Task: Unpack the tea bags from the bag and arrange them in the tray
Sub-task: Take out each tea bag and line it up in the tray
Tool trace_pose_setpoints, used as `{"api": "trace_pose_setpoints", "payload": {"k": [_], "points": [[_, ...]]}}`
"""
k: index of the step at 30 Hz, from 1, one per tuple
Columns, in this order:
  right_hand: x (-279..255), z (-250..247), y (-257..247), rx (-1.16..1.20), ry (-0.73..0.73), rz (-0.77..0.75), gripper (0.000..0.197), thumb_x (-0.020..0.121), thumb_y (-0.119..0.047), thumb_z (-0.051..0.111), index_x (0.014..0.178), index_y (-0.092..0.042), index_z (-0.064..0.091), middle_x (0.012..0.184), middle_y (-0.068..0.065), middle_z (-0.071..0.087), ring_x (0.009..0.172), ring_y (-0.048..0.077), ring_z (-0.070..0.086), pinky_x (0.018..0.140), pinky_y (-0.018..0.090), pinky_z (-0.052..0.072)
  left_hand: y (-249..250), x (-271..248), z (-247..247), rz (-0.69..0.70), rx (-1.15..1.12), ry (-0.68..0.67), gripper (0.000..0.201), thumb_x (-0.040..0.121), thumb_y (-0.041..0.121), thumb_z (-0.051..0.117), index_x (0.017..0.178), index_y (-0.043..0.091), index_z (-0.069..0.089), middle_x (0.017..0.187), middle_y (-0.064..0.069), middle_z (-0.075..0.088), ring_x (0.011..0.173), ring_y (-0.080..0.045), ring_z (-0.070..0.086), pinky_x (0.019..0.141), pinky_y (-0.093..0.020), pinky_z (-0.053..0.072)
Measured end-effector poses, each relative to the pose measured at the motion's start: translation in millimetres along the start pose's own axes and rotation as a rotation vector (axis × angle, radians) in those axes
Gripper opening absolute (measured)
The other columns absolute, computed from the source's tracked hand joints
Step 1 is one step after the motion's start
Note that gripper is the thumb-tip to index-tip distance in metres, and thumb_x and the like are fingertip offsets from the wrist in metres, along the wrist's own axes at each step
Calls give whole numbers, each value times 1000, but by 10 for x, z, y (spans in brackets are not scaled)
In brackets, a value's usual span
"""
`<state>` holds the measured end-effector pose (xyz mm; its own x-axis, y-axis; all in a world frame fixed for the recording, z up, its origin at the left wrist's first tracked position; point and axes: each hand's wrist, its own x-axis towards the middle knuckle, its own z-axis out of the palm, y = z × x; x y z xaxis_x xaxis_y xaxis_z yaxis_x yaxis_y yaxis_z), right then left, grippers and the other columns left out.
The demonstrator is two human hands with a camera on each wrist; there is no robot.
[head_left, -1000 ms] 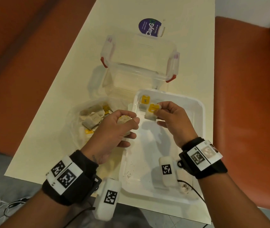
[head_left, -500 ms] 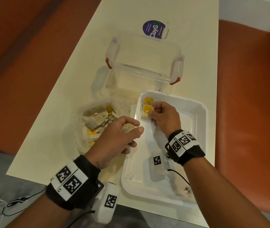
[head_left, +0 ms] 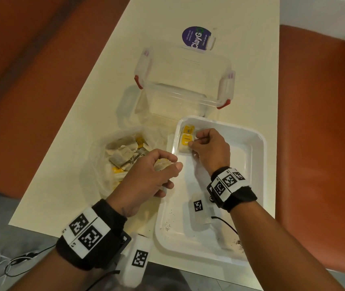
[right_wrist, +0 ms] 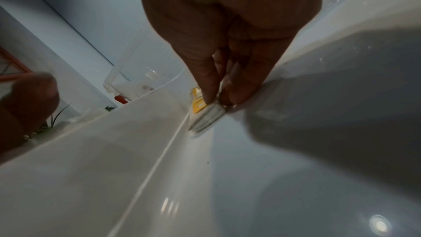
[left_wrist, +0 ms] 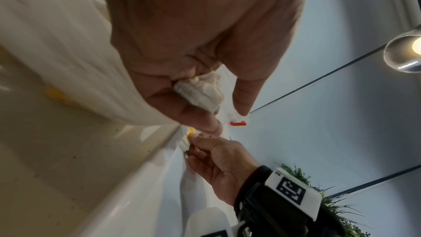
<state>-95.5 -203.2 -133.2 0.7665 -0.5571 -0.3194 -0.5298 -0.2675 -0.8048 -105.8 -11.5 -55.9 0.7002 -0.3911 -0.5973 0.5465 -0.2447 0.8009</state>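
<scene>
A clear plastic bag (head_left: 104,164) with several tea bags lies left of the white tray (head_left: 257,185). My left hand (head_left: 163,166) hovers between bag and tray, its fingers curled round a bunch of tea bags (left_wrist: 200,93). My right hand (head_left: 194,141) reaches into the tray's far left corner and pinches a tea bag with a yellow tag (head_left: 185,142), set down against the tray's left wall. In the right wrist view the thumb and fingers pinch that tea bag (right_wrist: 202,113) on the tray floor. Another yellow-tagged tea bag (head_left: 188,129) lies just beyond it.
A clear lidded box with red clips (head_left: 184,80) stands behind the tray. A purple round label (head_left: 196,37) lies farther back on the cream table (head_left: 66,143). Orange seats flank the table. Cables lie on the floor at lower left.
My right hand carried the yellow-tagged tea bag left and down into the tray's far left corner, beside the first one. My left hand stayed put with its bunch.
</scene>
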Motion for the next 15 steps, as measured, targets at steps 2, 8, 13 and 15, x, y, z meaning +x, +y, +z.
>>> {"api": "trace_pose_setpoints", "payload": {"k": [2,8,13,15], "points": [[-22,-11,3,-26,11,-9,20,79,-30,80,88,-30,62,82,-7,71,79,16,71,80,45,58,12,0,-7,-4,-19,-1,19,90,28,72,107,26,65,95,-6,74,71,-11,68,59,-25,53],[-213,-109,-98,-8,6,-50,9,86,-35,72,85,-29,65,82,-10,71,76,13,70,79,45,59,36,30,-66,15,-147,-54,44,94,-2,57,127,26,56,107,-7,75,91,-18,74,70,-29,58],[-589,-353,-431,149,-246,-186,9,92,-28,70,95,-20,72,74,-3,66,58,5,58,56,19,45,29,61,-75,103,-51,-76,64,96,-5,55,145,32,37,106,-8,75,98,-20,74,81,-31,60],[-700,-442,-524,154,-414,-228,12,90,-26,71,100,-20,73,62,-3,58,55,3,51,56,15,40,41,70,-51,127,-25,-94,68,96,-5,55,149,32,33,108,-11,74,100,-21,73,86,-33,59]]}}
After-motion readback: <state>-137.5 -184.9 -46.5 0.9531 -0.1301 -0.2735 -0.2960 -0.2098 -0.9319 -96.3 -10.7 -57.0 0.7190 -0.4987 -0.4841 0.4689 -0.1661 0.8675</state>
